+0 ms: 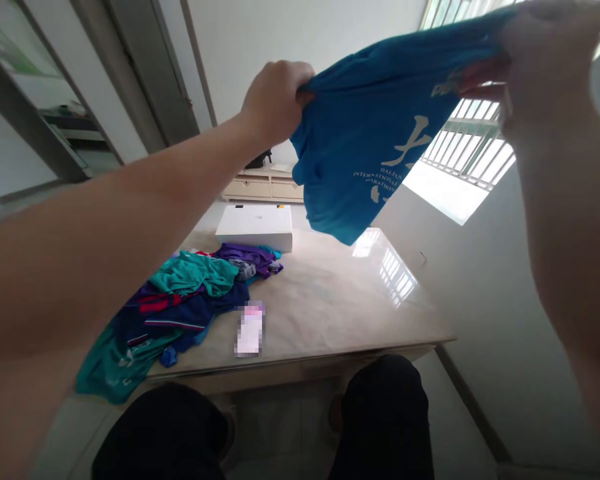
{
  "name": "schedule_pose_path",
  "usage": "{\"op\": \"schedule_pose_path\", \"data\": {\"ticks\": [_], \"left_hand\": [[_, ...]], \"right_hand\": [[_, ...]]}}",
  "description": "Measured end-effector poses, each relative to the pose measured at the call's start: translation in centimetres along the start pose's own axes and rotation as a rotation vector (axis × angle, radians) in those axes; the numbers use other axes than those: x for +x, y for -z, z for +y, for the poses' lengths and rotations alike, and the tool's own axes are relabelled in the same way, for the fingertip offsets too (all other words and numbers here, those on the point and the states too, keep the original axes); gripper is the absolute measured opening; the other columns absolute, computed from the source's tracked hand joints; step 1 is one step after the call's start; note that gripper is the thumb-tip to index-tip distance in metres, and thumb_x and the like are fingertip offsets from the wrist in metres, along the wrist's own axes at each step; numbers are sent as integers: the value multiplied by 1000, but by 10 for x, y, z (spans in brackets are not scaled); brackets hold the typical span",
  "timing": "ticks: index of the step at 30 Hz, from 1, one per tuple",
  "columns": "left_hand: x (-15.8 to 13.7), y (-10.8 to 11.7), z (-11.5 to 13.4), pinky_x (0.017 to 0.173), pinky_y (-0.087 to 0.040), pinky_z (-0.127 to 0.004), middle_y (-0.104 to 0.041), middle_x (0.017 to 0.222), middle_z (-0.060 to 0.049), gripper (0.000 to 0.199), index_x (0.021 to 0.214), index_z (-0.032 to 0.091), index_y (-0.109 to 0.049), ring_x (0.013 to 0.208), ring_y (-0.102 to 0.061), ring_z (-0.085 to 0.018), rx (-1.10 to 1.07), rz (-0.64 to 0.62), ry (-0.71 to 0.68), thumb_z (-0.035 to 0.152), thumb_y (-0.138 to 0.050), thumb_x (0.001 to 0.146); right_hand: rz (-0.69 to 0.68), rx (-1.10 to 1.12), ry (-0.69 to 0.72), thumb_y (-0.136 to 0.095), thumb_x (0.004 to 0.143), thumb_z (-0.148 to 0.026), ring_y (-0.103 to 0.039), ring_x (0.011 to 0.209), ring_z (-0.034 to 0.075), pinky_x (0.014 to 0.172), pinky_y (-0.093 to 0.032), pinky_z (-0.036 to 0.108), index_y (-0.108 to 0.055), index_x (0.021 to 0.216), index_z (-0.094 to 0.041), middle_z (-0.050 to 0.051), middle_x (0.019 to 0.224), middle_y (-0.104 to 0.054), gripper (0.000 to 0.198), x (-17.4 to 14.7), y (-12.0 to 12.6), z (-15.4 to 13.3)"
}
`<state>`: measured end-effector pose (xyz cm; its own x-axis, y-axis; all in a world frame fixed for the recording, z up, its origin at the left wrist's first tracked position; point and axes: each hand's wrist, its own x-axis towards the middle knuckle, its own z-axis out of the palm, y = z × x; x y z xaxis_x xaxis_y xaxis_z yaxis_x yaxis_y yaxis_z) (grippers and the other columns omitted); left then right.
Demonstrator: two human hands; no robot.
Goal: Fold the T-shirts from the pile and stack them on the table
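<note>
A blue T-shirt (340, 153) with white lettering hangs in the air above the table, stretched between my two hands. My left hand (280, 100) is closed on its upper left edge. At the upper right, my right hand (540, 67) grips the other end of the cloth, slightly blurred and higher than the left. The shirt's lower part droops and tapers to a point, clear of the tabletop. Part of the white print is folded out of sight.
A heap of crumpled clothes (195, 277) lies at the table's left, partly over the front edge. Behind it stands a white box (255, 223). A blurred-out pinkish item (250, 333) lies near the front of the marble-like table (325, 300). A low cabinet (260, 188) stands beyond.
</note>
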<state>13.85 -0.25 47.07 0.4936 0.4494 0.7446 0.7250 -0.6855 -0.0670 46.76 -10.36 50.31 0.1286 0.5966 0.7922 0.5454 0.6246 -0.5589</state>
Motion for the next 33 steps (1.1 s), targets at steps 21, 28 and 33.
{"op": "schedule_pose_path", "data": {"ticks": [21, 28, 33], "left_hand": [[-433, -144, 115, 85, -51, -33, -77, 103, -7, 30, 111, 23, -73, 97, -72, -24, -451, -932, -52, 11, -52, 95], [-371, -166, 71, 71, -48, -26, -79, 97, -4, 21, 99, 25, -78, 87, -72, -22, -572, -900, 179, 27, -57, 94], [-290, -223, 6, 75, -49, -26, -79, 97, -5, 22, 95, 19, -78, 87, -70, -21, -508, -811, 278, 29, -58, 92]], "right_hand": [[-262, 153, -1235, -81, 68, -54, -74, 62, 24, 59, -63, 33, -80, 105, -17, 8, 81, -78, 52, -487, -28, 53], [-286, 235, -1254, -81, 73, -41, -71, 58, 19, 56, -61, 28, -79, 103, -13, 8, 70, -74, 41, -405, -44, 86], [-190, 131, -1187, -72, 83, -22, -68, 55, 16, 51, -59, 26, -73, 96, -8, 11, 71, -72, 19, -286, -102, 155]]}}
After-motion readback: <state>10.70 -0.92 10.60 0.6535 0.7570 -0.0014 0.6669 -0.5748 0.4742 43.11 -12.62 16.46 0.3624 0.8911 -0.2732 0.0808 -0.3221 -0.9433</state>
